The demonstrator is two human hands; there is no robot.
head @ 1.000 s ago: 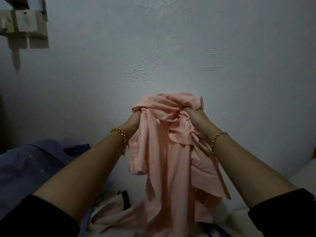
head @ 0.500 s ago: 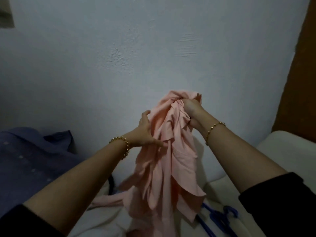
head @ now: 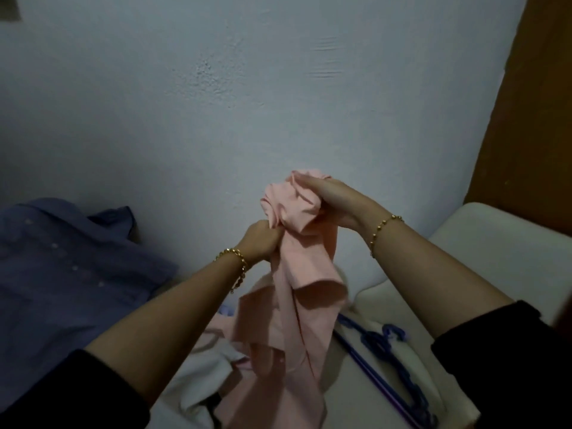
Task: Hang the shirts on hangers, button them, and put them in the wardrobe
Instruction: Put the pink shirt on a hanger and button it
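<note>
A person holds a crumpled, pale pink cotton shirt (head: 297, 305) up in front of a grey-white plastered wall (head: 216, 103). The right hand (head: 337, 202) is uppermost, its fingers curled over a bunched wad of the fabric at the very top. The left hand (head: 260, 239) sits lower and to the left, clenched in a fist on a fold of the same shirt just beneath the wad. The two hands are near each other, with the cloth pulled between them.

From this grip the rest of the garment hangs down in loose folds, one open sleeve end drooping below the right hand, and its lower part reaches a heap of white cloth (head: 198, 385). Each wrist wears a gold beaded bracelet (head: 383, 226), and black sleeves (head: 507, 366) are pushed up both forearms.

To the right of the hanging shirt, blue plastic hangers (head: 387, 351) lie on a cream padded surface (head: 483, 243). At the left a blue-violet buttoned shirt (head: 71, 267) lies spread out flat. A brown wooden panel (head: 532, 119) stands along the right edge.
</note>
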